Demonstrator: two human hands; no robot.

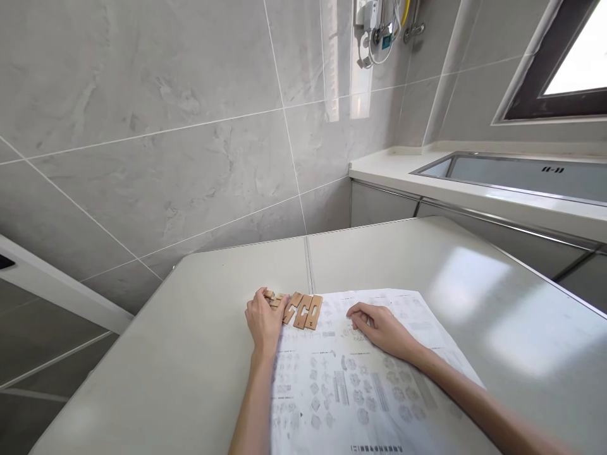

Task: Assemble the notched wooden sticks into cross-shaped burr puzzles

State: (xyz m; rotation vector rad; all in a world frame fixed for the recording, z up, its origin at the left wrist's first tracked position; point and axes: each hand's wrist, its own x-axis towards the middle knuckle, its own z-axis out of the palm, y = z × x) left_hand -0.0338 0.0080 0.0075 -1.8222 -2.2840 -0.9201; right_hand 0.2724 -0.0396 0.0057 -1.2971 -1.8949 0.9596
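Observation:
Several flat wooden puzzle pieces [313, 312] with cut-out slots lie side by side at the upper left of the paper sheet [327, 354]. Two of them bear the numbers 1 and 2. My left hand [265, 316] is closed around the left end of this group, thumb on the right and fingers on the far left side. More small wooden pieces show between thumb and fingers, partly hidden. To the right, my right hand [379, 325] rests on the sheet with its fingers curled in. Nothing shows in it. The sheet carries printed diagrams, upside down to me.
A pale table [190, 354] with a seam bears the sheet. Behind it rises a grey tiled wall [190, 126]. At the right are a white counter [379, 165] with a sink [512, 170] and a window [578, 57]. Pipes and cables [379, 31] hang in the corner.

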